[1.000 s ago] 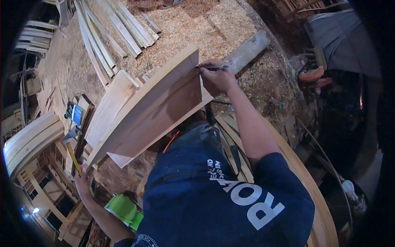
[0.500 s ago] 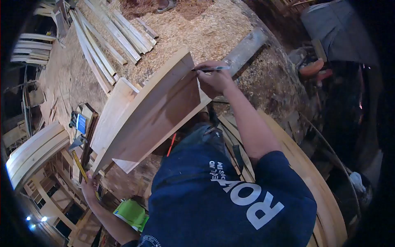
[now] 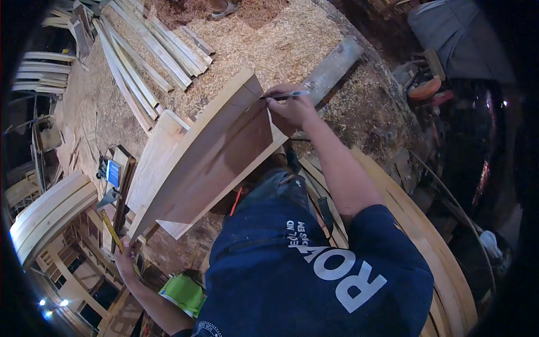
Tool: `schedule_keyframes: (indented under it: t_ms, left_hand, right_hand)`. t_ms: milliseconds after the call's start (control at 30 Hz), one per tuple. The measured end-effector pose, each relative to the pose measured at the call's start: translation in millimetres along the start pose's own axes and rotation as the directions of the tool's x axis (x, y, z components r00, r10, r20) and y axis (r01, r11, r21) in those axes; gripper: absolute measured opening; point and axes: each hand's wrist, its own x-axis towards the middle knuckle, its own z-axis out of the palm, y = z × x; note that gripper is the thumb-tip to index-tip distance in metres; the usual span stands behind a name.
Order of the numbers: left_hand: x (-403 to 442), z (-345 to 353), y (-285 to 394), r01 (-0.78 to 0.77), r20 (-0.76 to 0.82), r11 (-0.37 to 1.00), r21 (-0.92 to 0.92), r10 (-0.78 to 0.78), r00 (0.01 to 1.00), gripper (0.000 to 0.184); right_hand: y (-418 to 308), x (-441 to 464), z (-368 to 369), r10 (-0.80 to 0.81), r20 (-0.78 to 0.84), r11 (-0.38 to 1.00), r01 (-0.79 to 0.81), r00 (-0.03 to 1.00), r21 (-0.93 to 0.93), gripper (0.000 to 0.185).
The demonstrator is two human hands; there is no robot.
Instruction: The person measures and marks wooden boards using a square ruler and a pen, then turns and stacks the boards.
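A broad curved wooden board (image 3: 208, 163) lies on a slant in front of me, its near face partly in shadow. My right hand (image 3: 289, 106) is closed around a pen (image 3: 292, 94), whose dark tip meets the board near its upper right end. Thin lines show on the wood there. At the board's lower left tip, my left hand (image 3: 126, 258) is closed by a narrow yellow tape measure (image 3: 111, 229) that runs up and left from the fingers. How the fingers grip it is partly hidden.
Wood shavings (image 3: 241, 42) cover the floor ahead, with several long strips (image 3: 163, 48) lying on them. Stacked curved beams (image 3: 53, 210) stand at left, more curved timber (image 3: 426, 253) at right. A blue-labelled box (image 3: 113, 174) and a green container (image 3: 184, 293) are nearby.
The view has shifted slightly. Both hands keep nearly the same places on the board, and the pen tip stays near its upper right end.
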Motion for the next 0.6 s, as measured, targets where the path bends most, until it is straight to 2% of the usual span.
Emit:
schedule_keyframes:
  t_ms: [67,267,367,467,600]
  left_hand:
    - [-11,9,16,0.028,-0.036,0.999,-0.018,-0.029,0.999,0.043]
    - [-14,12,17,0.021,-0.042,0.995,-0.103,-0.025,0.999,0.04]
    - [-16,14,19,0.028,-0.039,0.995,-0.092,-0.032,0.999,0.038]
    - [-11,14,13,-0.004,-0.085,0.999,-0.037,0.001,0.996,0.039]
    - [-17,14,25,0.041,-0.052,0.998,-0.05,-0.043,0.998,0.044]
  right_hand:
    - [6,0,2,-0.004,-0.005,0.999,0.004,1.0,0.045,0.022]
    - [-3,1,0,0.013,0.01,0.999,-0.013,1.0,-0.053,0.019]
    - [-1,-1,2,-0.034,-0.025,0.999,0.034,0.999,0.0,0.019]
    - [-3,0,-1,-0.024,0.009,0.999,0.024,1.0,0.028,0.019]
    - [-13,0,-1,0.018,0.002,1.0,-0.018,1.0,0.003,0.019]
